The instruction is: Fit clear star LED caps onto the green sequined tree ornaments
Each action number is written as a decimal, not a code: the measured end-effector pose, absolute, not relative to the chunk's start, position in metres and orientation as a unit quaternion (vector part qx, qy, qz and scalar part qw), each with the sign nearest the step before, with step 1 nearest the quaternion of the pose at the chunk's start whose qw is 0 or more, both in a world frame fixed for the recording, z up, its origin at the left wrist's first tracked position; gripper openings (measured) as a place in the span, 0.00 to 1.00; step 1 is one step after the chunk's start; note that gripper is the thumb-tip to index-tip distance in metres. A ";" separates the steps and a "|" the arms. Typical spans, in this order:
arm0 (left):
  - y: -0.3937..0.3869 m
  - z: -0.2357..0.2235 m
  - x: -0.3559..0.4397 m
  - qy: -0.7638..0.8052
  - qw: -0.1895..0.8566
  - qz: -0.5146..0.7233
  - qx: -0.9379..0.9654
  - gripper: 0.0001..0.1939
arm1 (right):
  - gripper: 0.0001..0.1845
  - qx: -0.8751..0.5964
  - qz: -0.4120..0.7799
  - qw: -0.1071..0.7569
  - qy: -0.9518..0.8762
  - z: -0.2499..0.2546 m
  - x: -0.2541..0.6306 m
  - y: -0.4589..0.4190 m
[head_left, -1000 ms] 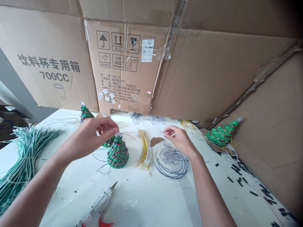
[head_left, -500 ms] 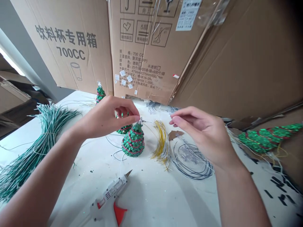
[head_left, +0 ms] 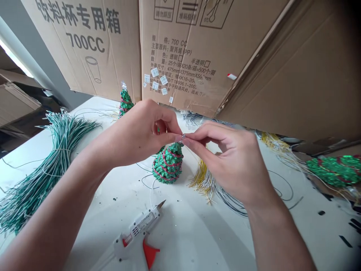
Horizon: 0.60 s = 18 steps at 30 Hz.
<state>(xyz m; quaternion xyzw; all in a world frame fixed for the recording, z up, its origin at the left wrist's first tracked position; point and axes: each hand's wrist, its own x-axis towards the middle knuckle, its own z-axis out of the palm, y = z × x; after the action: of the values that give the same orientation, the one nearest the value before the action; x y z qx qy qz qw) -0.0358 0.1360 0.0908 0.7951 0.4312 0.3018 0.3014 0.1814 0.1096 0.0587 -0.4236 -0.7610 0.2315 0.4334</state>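
A small green Christmas tree [head_left: 168, 165] with red garland stands upright on the white table. At its tip is a tiny silver star topper [head_left: 183, 136]. My left hand [head_left: 141, 137] comes in from the left, thumb and finger pinched on the topper. From the other side my right hand [head_left: 234, 158] pinches the same topper, fingertips nearly meeting the left ones. Finger and thumb tips partly cover the star. A white glue gun [head_left: 141, 229] with a red trigger lies in front of the tree, its nozzle pointing away from me.
Green wire stems [head_left: 59, 150] lie bundled at left. Yellow and white stems [head_left: 201, 177] are beside the tree, partly behind my right hand. Another tree [head_left: 125, 101] stands farther back. Cardboard boxes [head_left: 180, 49] wall off the table's back. A larger tinsel tree [head_left: 335, 169] lies at right.
My right hand has moved left to the star topper and now pinches it alongside my left hand. The camera view has tilted down and shifted slightly left.
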 end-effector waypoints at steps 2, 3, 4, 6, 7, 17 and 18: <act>0.136 0.092 -0.035 0.428 0.313 0.298 0.794 0.07 | 0.10 -0.421 0.251 0.424 -0.762 0.059 0.181 0.110; 0.136 0.093 -0.035 0.426 0.318 0.294 0.794 0.07 | 0.10 -0.421 0.261 0.416 -0.762 0.060 0.181 0.110; 0.136 0.093 -0.035 0.424 0.322 0.290 0.795 0.07 | 0.10 -0.422 0.265 0.410 -0.764 0.060 0.181 0.110; 0.136 0.093 -0.034 0.423 0.323 0.284 0.797 0.07 | 0.11 -0.426 0.259 0.403 -0.768 0.061 0.180 0.111; 0.136 0.093 -0.034 0.423 0.321 0.282 0.799 0.07 | 0.11 -0.426 0.255 0.399 -0.771 0.062 0.180 0.111; 0.127 0.093 -0.028 0.447 0.240 0.277 0.816 0.10 | 0.14 -0.400 0.194 0.366 -0.818 0.067 0.182 0.113; 0.126 0.093 -0.028 0.446 0.238 0.282 0.816 0.10 | 0.14 -0.399 0.193 0.364 -0.819 0.067 0.182 0.113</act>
<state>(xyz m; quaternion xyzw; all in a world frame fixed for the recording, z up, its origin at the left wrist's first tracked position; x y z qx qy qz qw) -0.0276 0.1259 0.0932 0.8156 0.4457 0.2821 0.2377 0.1817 0.1133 0.0674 -0.3992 -0.8191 0.1926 0.3641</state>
